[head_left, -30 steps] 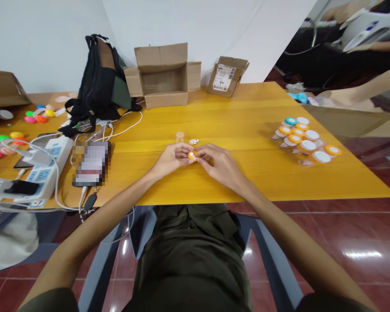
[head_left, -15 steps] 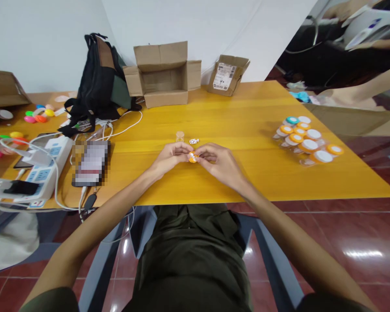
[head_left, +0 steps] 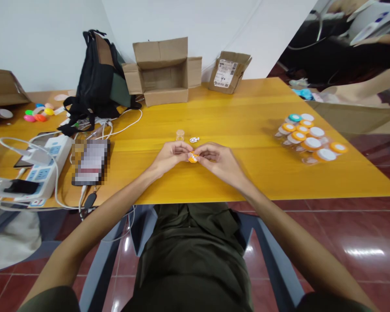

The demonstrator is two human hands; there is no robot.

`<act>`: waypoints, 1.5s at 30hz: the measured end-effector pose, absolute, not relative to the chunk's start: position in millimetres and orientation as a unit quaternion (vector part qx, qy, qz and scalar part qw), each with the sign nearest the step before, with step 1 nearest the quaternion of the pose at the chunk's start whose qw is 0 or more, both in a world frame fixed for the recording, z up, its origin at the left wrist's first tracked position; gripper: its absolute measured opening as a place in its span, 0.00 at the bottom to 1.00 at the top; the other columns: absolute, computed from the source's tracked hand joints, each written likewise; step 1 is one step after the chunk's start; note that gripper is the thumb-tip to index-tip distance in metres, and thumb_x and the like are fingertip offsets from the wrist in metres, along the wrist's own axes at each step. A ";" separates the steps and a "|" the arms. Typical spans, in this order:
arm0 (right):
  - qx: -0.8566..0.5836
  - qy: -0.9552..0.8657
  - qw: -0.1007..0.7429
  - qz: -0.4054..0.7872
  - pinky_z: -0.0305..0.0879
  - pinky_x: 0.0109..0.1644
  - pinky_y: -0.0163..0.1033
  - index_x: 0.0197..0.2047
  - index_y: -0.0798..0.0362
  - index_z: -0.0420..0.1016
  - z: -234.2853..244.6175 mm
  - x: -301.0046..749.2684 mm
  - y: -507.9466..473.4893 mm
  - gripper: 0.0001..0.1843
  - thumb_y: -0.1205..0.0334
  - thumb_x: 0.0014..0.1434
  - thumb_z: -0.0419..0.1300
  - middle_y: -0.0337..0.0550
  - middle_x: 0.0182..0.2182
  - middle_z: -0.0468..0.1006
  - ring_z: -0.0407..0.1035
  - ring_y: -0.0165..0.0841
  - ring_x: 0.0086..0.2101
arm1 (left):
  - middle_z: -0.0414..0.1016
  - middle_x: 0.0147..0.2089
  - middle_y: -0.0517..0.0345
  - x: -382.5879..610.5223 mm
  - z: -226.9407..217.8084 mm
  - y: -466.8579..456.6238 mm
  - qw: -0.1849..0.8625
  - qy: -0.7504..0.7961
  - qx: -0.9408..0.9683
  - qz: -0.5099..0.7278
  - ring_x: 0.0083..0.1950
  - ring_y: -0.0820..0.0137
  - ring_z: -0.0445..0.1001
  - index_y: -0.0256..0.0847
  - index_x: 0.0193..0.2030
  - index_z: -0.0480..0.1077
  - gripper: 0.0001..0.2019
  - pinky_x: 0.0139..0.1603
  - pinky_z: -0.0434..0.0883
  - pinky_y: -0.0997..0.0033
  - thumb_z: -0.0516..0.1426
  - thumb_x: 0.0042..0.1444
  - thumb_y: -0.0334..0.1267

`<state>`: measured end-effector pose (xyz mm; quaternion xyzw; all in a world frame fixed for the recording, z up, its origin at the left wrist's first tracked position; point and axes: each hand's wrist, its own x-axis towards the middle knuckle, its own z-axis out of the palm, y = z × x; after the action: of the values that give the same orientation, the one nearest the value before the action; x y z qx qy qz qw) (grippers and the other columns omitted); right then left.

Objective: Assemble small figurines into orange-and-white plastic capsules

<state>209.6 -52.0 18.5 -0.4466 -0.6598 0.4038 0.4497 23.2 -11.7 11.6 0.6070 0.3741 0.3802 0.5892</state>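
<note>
Above the front of the table, my left hand (head_left: pixel 173 158) and my right hand (head_left: pixel 216 162) pinch a small orange-and-white cap (head_left: pixel 192 157) between their fingertips. It looks like the lids on the jars at the right, though fine detail is blurred. Just beyond my left fingers stands a small clear jar (head_left: pixel 180 135) with no lid visible on it. Beside that jar, past the fingertips, lies a small white piece with dark holes or spots (head_left: pixel 194 140).
Clear jars with orange, white and teal lids (head_left: pixel 312 143) cluster at the right. An open cardboard box (head_left: pixel 165 96), a smaller carton (head_left: pixel 225 76) and a black backpack (head_left: pixel 97 82) stand at the back. A phone (head_left: pixel 91 162) and power strip (head_left: pixel 47 171) with cables lie left.
Both hands keep nearly the same place, with the cap turned slightly between the fingertips. The view has shifted a little. Another person's hand at the far left edge has gone out of view.
</note>
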 end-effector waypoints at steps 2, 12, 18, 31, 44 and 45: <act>-0.446 -0.653 0.454 0.410 0.78 0.41 0.44 0.33 0.48 0.80 17.4 209.2 -51.7 0.13 0.47 0.56 0.68 0.42 0.35 0.84 0.78 0.35 0.35 | 0.81 0.34 0.58 23.4 11.5 -12.2 0.587 0.374 0.609 0.381 0.36 0.70 0.80 0.39 0.34 0.76 0.10 0.47 0.78 0.65 0.68 0.46 0.38; -0.438 -0.634 0.474 0.427 0.78 0.42 0.45 0.32 0.48 0.80 16.6 207.9 -52.3 0.15 0.46 0.54 0.69 0.43 0.35 0.84 0.79 0.36 0.35 | 0.82 0.35 0.56 24.9 12.8 -14.9 0.586 0.382 0.602 0.385 0.38 0.68 0.81 0.39 0.35 0.76 0.12 0.46 0.79 0.63 0.69 0.45 0.41; -0.432 -0.615 0.475 0.457 0.78 0.44 0.46 0.32 0.49 0.81 14.2 208.9 -50.5 0.18 0.42 0.51 0.71 0.43 0.34 0.85 0.80 0.37 0.36 | 0.82 0.36 0.56 24.9 13.2 -15.7 0.589 0.395 0.595 0.379 0.38 0.68 0.81 0.39 0.35 0.76 0.13 0.47 0.78 0.64 0.69 0.45 0.41; -0.440 -0.591 0.481 0.475 0.77 0.47 0.47 0.32 0.48 0.81 11.6 209.4 -48.4 0.16 0.45 0.49 0.73 0.43 0.34 0.86 0.80 0.38 0.37 | 0.79 0.34 0.60 26.0 14.0 -13.7 0.600 0.375 0.594 0.383 0.37 0.72 0.77 0.39 0.34 0.76 0.12 0.51 0.74 0.65 0.70 0.43 0.37; -0.443 -0.562 0.495 0.493 0.77 0.50 0.50 0.32 0.47 0.82 10.4 207.4 -50.4 0.13 0.49 0.48 0.74 0.41 0.34 0.85 0.80 0.38 0.37 | 0.80 0.34 0.59 25.6 16.5 -14.6 0.607 0.388 0.577 0.385 0.38 0.70 0.78 0.39 0.33 0.77 0.10 0.50 0.75 0.64 0.68 0.42 0.34; -0.443 -0.564 0.493 0.492 0.77 0.50 0.50 0.32 0.47 0.82 10.3 207.4 -50.3 0.13 0.48 0.49 0.73 0.41 0.34 0.85 0.80 0.38 0.38 | 0.80 0.34 0.59 25.7 16.3 -14.6 0.607 0.390 0.575 0.385 0.38 0.70 0.78 0.39 0.33 0.77 0.10 0.49 0.75 0.64 0.68 0.42 0.34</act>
<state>207.4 -50.3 10.3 -0.4428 -0.5640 0.4923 0.4934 25.7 -14.6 16.3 0.5750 0.3903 0.3852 0.6072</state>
